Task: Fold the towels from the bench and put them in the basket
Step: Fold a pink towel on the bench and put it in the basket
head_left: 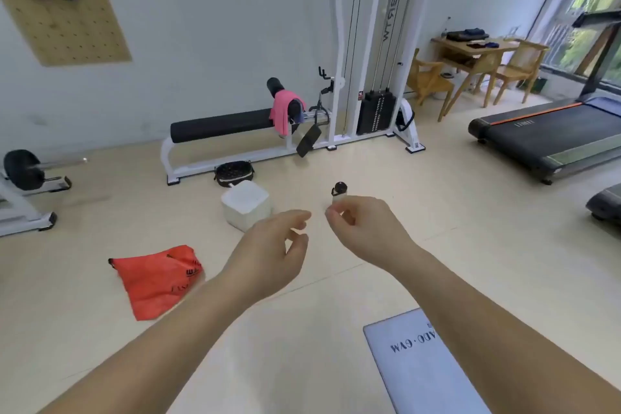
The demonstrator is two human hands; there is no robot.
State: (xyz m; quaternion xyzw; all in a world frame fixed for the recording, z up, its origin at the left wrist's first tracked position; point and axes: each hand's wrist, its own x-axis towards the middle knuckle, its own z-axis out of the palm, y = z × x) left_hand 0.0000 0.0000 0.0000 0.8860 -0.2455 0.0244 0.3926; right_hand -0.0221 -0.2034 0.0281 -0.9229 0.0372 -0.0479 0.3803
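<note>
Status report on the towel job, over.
Left hand empty, right hand curled near bottle, grip unclear. Pink towel draped on bench. Basket on floor by bench, white box before it.
</note>
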